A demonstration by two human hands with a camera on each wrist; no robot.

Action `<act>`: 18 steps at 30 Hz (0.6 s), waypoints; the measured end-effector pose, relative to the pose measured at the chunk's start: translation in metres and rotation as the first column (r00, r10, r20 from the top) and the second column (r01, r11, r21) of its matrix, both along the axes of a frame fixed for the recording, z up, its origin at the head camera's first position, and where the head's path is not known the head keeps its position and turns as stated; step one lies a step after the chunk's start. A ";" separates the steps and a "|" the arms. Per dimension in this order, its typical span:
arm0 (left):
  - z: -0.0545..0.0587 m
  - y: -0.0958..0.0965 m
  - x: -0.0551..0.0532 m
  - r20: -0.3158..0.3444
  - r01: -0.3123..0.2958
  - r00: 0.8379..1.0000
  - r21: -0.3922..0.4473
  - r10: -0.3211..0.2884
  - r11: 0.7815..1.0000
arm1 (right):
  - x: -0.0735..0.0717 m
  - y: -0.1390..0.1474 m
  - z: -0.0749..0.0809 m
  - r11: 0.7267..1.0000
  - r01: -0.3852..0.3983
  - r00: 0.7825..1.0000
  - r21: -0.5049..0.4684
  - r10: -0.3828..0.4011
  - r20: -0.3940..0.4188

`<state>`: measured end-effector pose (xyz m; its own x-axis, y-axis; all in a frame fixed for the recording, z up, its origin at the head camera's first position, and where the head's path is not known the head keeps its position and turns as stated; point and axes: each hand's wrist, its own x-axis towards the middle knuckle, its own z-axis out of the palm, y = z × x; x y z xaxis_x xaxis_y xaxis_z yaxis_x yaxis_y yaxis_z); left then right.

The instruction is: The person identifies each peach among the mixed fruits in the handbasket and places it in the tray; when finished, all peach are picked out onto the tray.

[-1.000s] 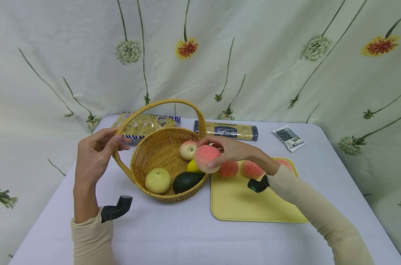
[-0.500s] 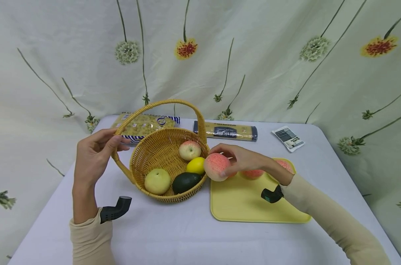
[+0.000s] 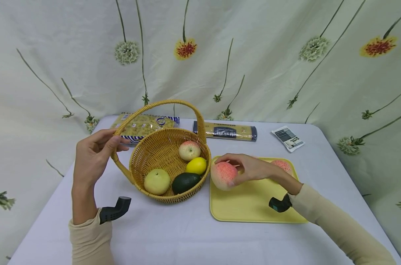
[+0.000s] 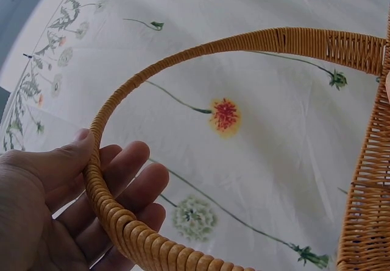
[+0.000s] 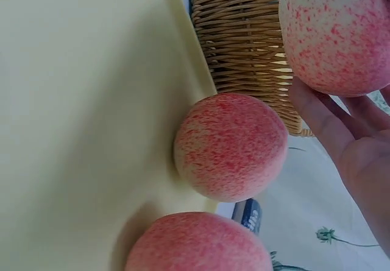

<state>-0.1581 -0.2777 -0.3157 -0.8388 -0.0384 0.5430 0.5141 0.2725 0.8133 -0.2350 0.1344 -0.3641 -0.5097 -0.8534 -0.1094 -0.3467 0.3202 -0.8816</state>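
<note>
While the left hand (image 3: 98, 149) loosely curls round the handle (image 3: 174, 102) of the basket (image 3: 174, 199), the right hand (image 3: 253, 168), half curled, holds a peach (image 3: 223, 176) just right of the basket; soft, steady fingers seem best.

In front of the wicker basket (image 3: 172, 198) the white tablecloth (image 3: 174, 235) leaves a wide lane; the basket's back-left floor offers room, while a lemon (image 3: 196, 166) and an avocado (image 3: 186, 183) crowd its front right. Left of the basket, the left hand (image 3: 96, 154) gripping the handle (image 3: 174, 102) blocks the way; right of it, the right hand (image 3: 251, 170) and its held peach (image 3: 224, 175) obstruct the tray (image 3: 250, 206); behind it lies a pasta bag (image 3: 144, 126).
</note>
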 end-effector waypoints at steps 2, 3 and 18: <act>0.000 0.000 0.000 0.003 -0.003 1.000 -0.001 0.003 1.000 | 0.003 0.004 -0.003 1.000 -0.007 1.000 0.004 0.007 0.006; 0.000 0.001 0.000 0.004 -0.004 1.000 -0.002 0.004 1.000 | 0.004 0.006 -0.005 1.000 -0.015 1.000 0.001 0.015 0.012; 0.000 0.000 0.000 0.011 -0.021 1.000 -0.020 0.022 1.000 | 0.017 0.022 -0.034 0.997 -0.037 0.999 0.065 0.038 -0.013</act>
